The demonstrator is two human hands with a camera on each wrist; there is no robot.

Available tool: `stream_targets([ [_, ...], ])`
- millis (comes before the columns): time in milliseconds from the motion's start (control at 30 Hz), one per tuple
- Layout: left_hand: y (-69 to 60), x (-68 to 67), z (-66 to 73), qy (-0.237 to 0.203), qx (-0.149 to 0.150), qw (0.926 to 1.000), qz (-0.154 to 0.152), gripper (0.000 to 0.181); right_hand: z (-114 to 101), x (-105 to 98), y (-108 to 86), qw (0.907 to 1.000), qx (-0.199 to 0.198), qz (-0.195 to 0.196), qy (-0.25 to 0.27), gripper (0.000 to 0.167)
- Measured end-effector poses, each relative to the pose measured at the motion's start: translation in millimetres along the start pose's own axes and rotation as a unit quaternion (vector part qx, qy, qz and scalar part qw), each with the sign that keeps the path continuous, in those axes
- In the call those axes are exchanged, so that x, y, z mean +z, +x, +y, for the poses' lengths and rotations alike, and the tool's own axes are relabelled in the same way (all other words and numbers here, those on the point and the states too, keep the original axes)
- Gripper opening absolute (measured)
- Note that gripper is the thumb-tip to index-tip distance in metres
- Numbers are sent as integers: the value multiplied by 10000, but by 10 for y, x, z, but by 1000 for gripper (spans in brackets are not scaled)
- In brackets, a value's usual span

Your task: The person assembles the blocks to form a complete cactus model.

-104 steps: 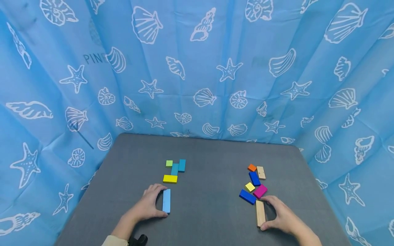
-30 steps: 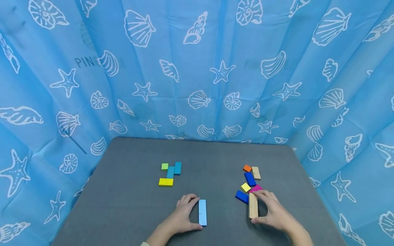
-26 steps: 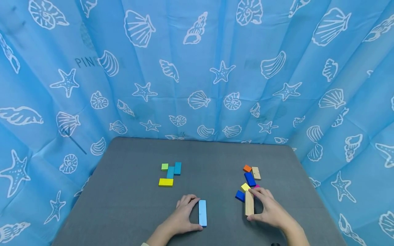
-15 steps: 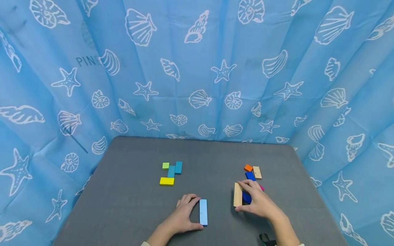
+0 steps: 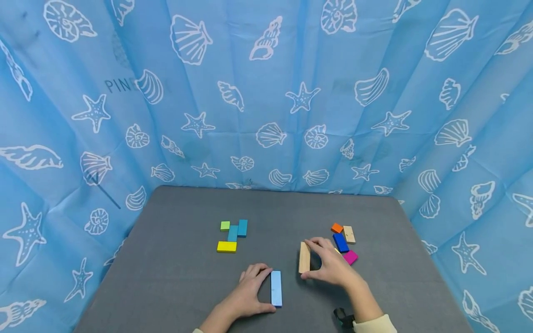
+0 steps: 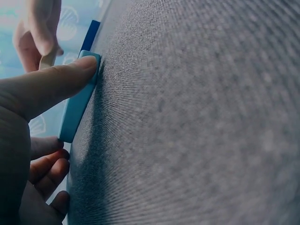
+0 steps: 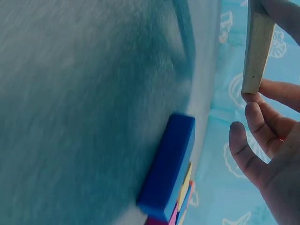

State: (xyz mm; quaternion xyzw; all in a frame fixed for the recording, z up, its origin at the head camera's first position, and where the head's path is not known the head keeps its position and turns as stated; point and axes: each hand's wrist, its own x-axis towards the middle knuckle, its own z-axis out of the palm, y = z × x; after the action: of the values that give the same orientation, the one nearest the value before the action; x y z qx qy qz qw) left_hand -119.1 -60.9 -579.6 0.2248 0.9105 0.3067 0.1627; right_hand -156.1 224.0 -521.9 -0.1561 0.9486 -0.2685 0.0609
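Note:
My left hand (image 5: 249, 293) pinches a long light blue block (image 5: 276, 289) by its two ends, thumb at the near end. In the left wrist view the block (image 6: 77, 110) sits on or very close to the table. Off to the right, my right hand (image 5: 333, 264) holds a natural wooden block (image 5: 305, 258) between thumb and fingers. The right wrist view shows this wooden block (image 7: 257, 54) raised off the table. Beneath the right hand, a dark blue block (image 7: 168, 164) lies on the table; the hand hides it in the head view.
At the right lie an orange block (image 5: 337, 227), a short wooden block (image 5: 349, 235), a blue block (image 5: 340, 243) and a magenta block (image 5: 350, 257). Farther left are a green block (image 5: 225, 225), two teal blocks (image 5: 243, 228) and a yellow block (image 5: 226, 247). A shell-patterned curtain (image 5: 266, 92) surrounds the grey table (image 5: 187, 212).
My left hand has brought the light blue block right, to the table's middle, then stayed. The right hand has lifted the wooden block from beside the right-hand group and moved it left.

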Motion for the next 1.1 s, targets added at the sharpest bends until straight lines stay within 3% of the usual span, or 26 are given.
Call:
stream_targets([
  [700, 20, 30, -31, -63, 56, 10000, 11, 96, -275, 346, 370, 9991, -340, -212, 119, 92],
  [1100, 24, 63, -56, -330, -74, 9994, -61, 102, -299, 453, 517, 9972, -519, -505, 183, 90],
])
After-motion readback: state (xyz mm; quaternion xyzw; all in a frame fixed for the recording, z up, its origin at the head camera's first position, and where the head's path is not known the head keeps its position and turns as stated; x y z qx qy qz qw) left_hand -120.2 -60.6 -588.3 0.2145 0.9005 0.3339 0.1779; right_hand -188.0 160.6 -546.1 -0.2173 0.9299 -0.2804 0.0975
